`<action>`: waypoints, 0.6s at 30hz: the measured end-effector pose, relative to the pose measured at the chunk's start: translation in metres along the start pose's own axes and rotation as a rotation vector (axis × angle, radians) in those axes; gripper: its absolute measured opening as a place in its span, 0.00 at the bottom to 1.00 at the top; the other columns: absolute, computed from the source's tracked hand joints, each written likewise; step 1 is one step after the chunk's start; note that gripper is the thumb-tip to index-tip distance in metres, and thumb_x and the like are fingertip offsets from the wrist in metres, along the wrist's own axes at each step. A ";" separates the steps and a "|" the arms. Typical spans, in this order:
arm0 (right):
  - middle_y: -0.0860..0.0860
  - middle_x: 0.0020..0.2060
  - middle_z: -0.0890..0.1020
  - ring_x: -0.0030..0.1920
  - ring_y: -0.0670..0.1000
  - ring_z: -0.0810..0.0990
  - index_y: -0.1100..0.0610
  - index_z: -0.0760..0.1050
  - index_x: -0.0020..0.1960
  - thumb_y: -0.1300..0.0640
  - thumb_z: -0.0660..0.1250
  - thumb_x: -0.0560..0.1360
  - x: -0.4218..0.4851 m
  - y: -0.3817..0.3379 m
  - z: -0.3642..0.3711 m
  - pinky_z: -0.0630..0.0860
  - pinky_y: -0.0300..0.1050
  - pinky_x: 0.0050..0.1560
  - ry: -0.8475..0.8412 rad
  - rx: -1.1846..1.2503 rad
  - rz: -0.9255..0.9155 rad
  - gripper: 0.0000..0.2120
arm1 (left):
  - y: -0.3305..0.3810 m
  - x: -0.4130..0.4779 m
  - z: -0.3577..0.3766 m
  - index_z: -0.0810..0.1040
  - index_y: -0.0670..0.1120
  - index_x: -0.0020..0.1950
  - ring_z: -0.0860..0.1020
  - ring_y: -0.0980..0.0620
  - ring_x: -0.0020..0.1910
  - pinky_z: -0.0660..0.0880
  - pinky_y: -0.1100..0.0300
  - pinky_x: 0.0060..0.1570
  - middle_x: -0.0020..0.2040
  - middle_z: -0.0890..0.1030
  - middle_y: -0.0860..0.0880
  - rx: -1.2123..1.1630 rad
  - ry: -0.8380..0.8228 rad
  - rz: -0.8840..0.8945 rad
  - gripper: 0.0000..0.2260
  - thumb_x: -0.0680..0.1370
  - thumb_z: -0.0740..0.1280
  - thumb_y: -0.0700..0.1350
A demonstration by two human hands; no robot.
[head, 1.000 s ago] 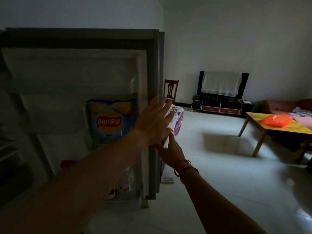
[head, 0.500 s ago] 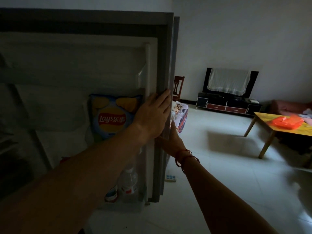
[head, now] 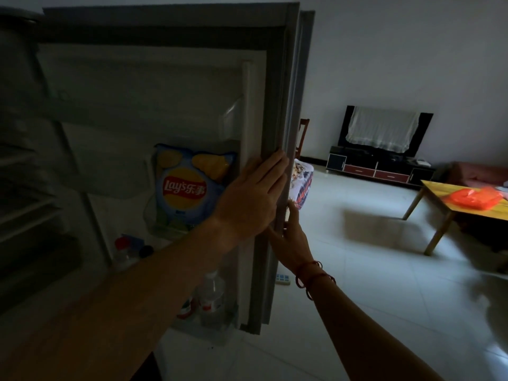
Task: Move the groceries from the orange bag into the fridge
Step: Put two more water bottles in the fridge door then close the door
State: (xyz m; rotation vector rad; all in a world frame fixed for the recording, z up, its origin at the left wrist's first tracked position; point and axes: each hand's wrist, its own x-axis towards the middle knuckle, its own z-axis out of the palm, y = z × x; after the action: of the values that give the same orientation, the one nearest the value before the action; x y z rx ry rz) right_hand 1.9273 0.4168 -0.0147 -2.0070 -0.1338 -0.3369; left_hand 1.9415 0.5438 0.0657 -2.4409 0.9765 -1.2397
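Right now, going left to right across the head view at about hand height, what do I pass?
Fridge shelves → Lay's chip bag → left hand → right hand, holding the fridge door by its edge → TV stand → orange bag on the yellow table.

One wide-angle view, worn on the head, looking forward and a little down, sits right up close to the open fridge door (head: 165,105) filling the left half, while the right half runs out over the floor (head: 357,270) to the far TV stand (head: 379,167) and table (head: 434,188).
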 end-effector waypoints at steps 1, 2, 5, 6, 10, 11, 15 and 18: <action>0.58 0.67 0.73 0.59 0.58 0.79 0.36 0.49 0.70 0.37 0.67 0.71 -0.009 -0.002 0.002 0.79 0.56 0.58 0.006 0.004 -0.007 0.35 | 0.002 -0.008 -0.006 0.68 0.40 0.71 0.56 0.41 0.76 0.50 0.44 0.73 0.75 0.63 0.40 -0.030 0.019 -0.009 0.25 0.77 0.65 0.50; 0.58 0.67 0.74 0.59 0.58 0.79 0.31 0.48 0.67 0.32 0.65 0.68 -0.018 -0.002 0.005 0.79 0.57 0.57 0.011 0.006 -0.013 0.34 | 0.004 -0.017 -0.012 0.68 0.39 0.72 0.55 0.41 0.77 0.51 0.43 0.74 0.76 0.62 0.40 -0.069 0.030 -0.019 0.25 0.78 0.64 0.50; 0.54 0.66 0.74 0.58 0.55 0.80 0.26 0.51 0.62 0.25 0.61 0.64 -0.044 0.001 0.015 0.80 0.57 0.56 0.012 0.026 -0.056 0.31 | 0.008 -0.045 -0.032 0.67 0.39 0.72 0.52 0.42 0.78 0.57 0.43 0.74 0.77 0.59 0.41 -0.165 0.037 -0.059 0.25 0.79 0.61 0.50; 0.53 0.64 0.75 0.57 0.54 0.80 0.25 0.53 0.61 0.24 0.60 0.64 -0.053 0.001 0.018 0.80 0.57 0.55 0.010 0.031 -0.077 0.29 | 0.009 -0.056 -0.040 0.66 0.39 0.72 0.52 0.42 0.78 0.57 0.43 0.74 0.77 0.58 0.41 -0.187 0.040 -0.074 0.25 0.79 0.62 0.50; 0.50 0.61 0.77 0.55 0.50 0.80 0.25 0.56 0.60 0.22 0.57 0.66 -0.084 -0.008 0.034 0.80 0.51 0.54 -0.032 0.015 -0.166 0.26 | 0.006 -0.097 -0.074 0.66 0.39 0.73 0.52 0.43 0.78 0.61 0.43 0.73 0.77 0.58 0.41 -0.263 0.075 -0.120 0.26 0.78 0.64 0.50; 0.49 0.59 0.78 0.53 0.48 0.81 0.27 0.58 0.61 0.24 0.58 0.67 -0.091 -0.011 0.038 0.81 0.49 0.53 -0.049 0.013 -0.190 0.24 | 0.006 -0.107 -0.082 0.67 0.39 0.73 0.52 0.43 0.78 0.62 0.44 0.72 0.77 0.58 0.41 -0.277 0.084 -0.131 0.26 0.78 0.65 0.50; 0.43 0.57 0.76 0.52 0.40 0.79 0.34 0.62 0.63 0.33 0.61 0.71 -0.120 -0.032 0.058 0.81 0.39 0.51 -0.114 0.016 -0.278 0.23 | 0.003 -0.148 -0.113 0.72 0.39 0.67 0.54 0.43 0.77 0.66 0.44 0.70 0.76 0.61 0.40 -0.330 0.129 -0.187 0.23 0.77 0.67 0.50; 0.47 0.65 0.70 0.59 0.41 0.74 0.47 0.61 0.72 0.29 0.61 0.71 -0.140 -0.052 0.079 0.78 0.38 0.54 -0.123 0.006 -0.344 0.36 | -0.006 -0.178 -0.134 0.68 0.40 0.68 0.53 0.43 0.77 0.61 0.46 0.73 0.76 0.60 0.41 -0.304 0.146 -0.210 0.24 0.77 0.66 0.52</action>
State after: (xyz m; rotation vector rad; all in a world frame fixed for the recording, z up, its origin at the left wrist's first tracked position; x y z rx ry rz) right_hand 1.7951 0.5183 -0.0437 -1.9967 -0.5604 -0.4285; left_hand 1.7644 0.6761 0.0391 -2.7794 1.0338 -1.4484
